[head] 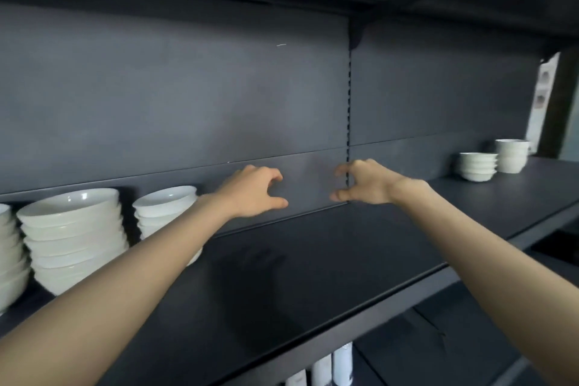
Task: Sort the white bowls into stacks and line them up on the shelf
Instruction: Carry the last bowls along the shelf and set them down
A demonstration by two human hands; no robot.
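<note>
We are looking along a dark shelf (313, 276) and reading it from the left, where three stacks are already sitting in a row: an edge stack (9, 257) cut off by the frame, a tall stack (73, 238) of wide bowls beside it, and a third stack (163, 213) partly hidden behind our left forearm, just left of and behind the left fingers. We are holding the left hand (253, 194) above the bare middle of the shelf with its fingers curled and spread from the thumb, gripping nothing. Facing it, the right hand (365, 183) is hovering near, its fingers likewise curved apart from the thumb and empty, so the two hands are framing a gap as if shaped for a stack. Far to the right of the right fingers, two short stacks are waiting: a low stack (477, 166) of shallow bowls and a deeper stack (512, 155) touching or just beside it. We are judging the job as partly done: the left row is lined up, while the two right stacks still seem to need bringing over.
</note>
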